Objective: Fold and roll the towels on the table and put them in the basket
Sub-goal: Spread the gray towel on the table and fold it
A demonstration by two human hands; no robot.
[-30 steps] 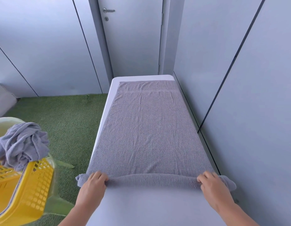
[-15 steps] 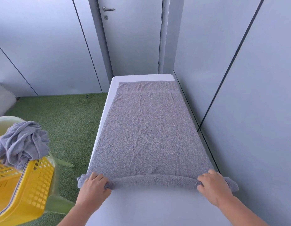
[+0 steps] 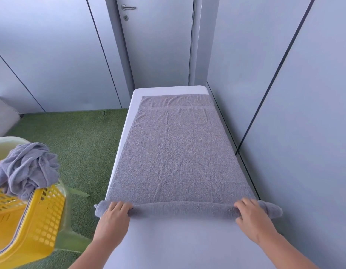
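Observation:
A grey towel (image 3: 178,152) lies flat along the white table (image 3: 180,245), its near end wound into a thin roll (image 3: 183,208) that spans the table's width. My left hand (image 3: 115,216) grips the roll near its left end, fingers curled over it. My right hand (image 3: 252,216) grips the roll near its right end in the same way. Both roll ends stick out past my hands. At the left a yellow basket (image 3: 42,220) stands with a crumpled grey towel (image 3: 28,169) draped over its rim.
The table runs along a grey wall (image 3: 294,133) on the right, with a door (image 3: 158,41) beyond its far end. Green artificial grass (image 3: 75,144) covers the floor on the left. The basket rests on a pale green chair (image 3: 5,144).
The roll has advanced a little away from me and grown slightly thicker, and both hands have moved forward with it. The basket and its towel have not moved.

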